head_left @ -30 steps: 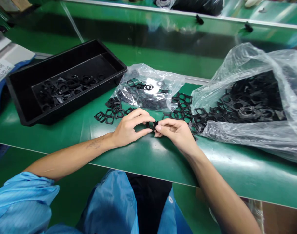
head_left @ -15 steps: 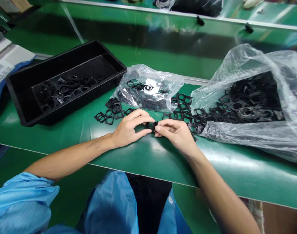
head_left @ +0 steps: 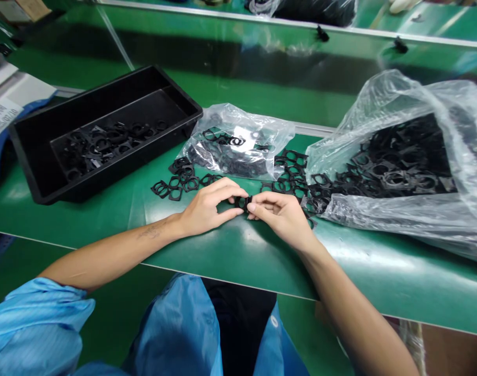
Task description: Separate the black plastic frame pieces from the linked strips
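Note:
A small black ring-shaped part [head_left: 242, 203] is held just above the green table, between both hands. My left hand [head_left: 210, 204] pinches its left side with thumb and fingers. From the right, my right hand [head_left: 279, 213] grips the same part between thumb and index finger, its other fingers curled. The fingertips hide some of the part, so I cannot tell whether it is one piece or two. Loose black square frames with round holes [head_left: 175, 187] lie beyond my left hand, and more black frames [head_left: 287, 180] lie beyond my right.
A black tray [head_left: 144, 140] holding black parts stands at the left. Behind my hands lies a clear plastic bag [head_left: 262, 128] of rings. At the right, a large open plastic bag [head_left: 379, 222] spills black frames. A white-and-blue device [head_left: 22, 96] is at the far left.
Almost nothing differs. Both hands keep hold of the black part, with only a very slight shift of the fingers.

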The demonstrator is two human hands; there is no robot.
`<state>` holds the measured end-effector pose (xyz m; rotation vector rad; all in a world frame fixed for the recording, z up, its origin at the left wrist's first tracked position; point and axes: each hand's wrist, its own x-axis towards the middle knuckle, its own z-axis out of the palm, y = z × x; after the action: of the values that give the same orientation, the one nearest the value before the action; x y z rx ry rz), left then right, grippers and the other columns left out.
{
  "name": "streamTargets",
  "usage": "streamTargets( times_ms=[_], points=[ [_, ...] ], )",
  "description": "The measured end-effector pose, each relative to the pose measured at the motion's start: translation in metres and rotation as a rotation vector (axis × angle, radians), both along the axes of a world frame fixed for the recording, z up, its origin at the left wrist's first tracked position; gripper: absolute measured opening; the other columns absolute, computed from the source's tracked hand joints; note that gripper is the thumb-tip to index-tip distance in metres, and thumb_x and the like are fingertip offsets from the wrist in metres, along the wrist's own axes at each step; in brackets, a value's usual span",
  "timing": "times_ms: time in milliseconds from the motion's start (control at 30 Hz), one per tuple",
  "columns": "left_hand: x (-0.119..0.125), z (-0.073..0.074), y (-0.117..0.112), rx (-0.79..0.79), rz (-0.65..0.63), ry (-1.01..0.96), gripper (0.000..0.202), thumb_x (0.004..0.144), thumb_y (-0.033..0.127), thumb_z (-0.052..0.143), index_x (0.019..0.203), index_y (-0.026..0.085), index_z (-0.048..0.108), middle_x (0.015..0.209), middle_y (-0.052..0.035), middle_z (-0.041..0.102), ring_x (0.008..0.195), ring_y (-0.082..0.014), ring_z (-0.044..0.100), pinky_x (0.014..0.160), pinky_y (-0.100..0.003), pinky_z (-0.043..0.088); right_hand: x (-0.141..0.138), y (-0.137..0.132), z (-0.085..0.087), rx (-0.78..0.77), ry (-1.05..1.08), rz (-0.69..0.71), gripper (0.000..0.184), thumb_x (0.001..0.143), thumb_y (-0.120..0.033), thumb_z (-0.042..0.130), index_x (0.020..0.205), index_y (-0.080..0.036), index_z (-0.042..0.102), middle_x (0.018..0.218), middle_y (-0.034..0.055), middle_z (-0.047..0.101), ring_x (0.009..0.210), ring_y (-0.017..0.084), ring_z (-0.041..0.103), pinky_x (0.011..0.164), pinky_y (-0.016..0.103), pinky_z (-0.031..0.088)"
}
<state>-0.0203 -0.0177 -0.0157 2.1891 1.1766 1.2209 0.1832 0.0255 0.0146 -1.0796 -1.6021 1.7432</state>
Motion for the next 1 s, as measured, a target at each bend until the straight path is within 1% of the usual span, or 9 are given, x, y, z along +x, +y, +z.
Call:
streamTargets(
  times_ms=[200, 400, 733, 1000],
  points=[
    [0.0004, 0.0000, -0.0005, -0.024, 0.006, 0.000, 0.019, 0.092, 0.022, 0.068, 0.110, 0.017, 0.068, 0.102, -0.0069, 0.068, 0.079, -0.0123, 0.063, 0.078, -0.028, 0.057, 0.0000, 0.0004, 0.0014, 0.017, -0.025, -0.001, 0.047, 0.069, -0.062, 0.083, 0.071, -0.017, 0.068, 0.066, 0.0015, 0.066, 0.061, 0.014, 0.063, 0.065, 0.029, 0.055],
    [0.0007, -0.0006, -0.0008, -0.033, 0.004, -0.002, 0.020, 0.092, 0.022, 0.068, 0.111, 0.016, 0.068, 0.102, -0.0068, 0.068, 0.079, -0.0122, 0.063, 0.078, -0.028, 0.057, -0.0008, 0.0007, 0.0012, 0.005, -0.007, -0.004, 0.044, 0.069, -0.058, 0.084, 0.071, -0.017, 0.069, 0.067, 0.0008, 0.066, 0.061, 0.012, 0.062, 0.065, 0.027, 0.054],
    [-0.0002, -0.0018, -0.0005, -0.041, -0.005, 0.004, 0.021, 0.092, 0.023, 0.068, 0.111, 0.017, 0.067, 0.102, -0.0065, 0.069, 0.079, -0.0120, 0.063, 0.079, -0.027, 0.056, 0.0001, 0.0001, -0.0002, 0.025, -0.042, 0.006, 0.048, 0.071, -0.063, 0.080, 0.073, -0.017, 0.068, 0.067, 0.0017, 0.066, 0.062, 0.014, 0.063, 0.066, 0.030, 0.055],
    [0.0002, -0.0026, -0.0006, -0.065, 0.000, -0.003, 0.021, 0.092, 0.025, 0.068, 0.111, 0.017, 0.068, 0.101, -0.0064, 0.069, 0.079, -0.0126, 0.063, 0.079, -0.028, 0.056, 0.0008, 0.0004, 0.0000, 0.034, -0.047, 0.009, 0.045, 0.071, -0.059, 0.082, 0.072, -0.017, 0.068, 0.066, 0.0014, 0.066, 0.062, 0.014, 0.062, 0.064, 0.029, 0.054]
  ],
)
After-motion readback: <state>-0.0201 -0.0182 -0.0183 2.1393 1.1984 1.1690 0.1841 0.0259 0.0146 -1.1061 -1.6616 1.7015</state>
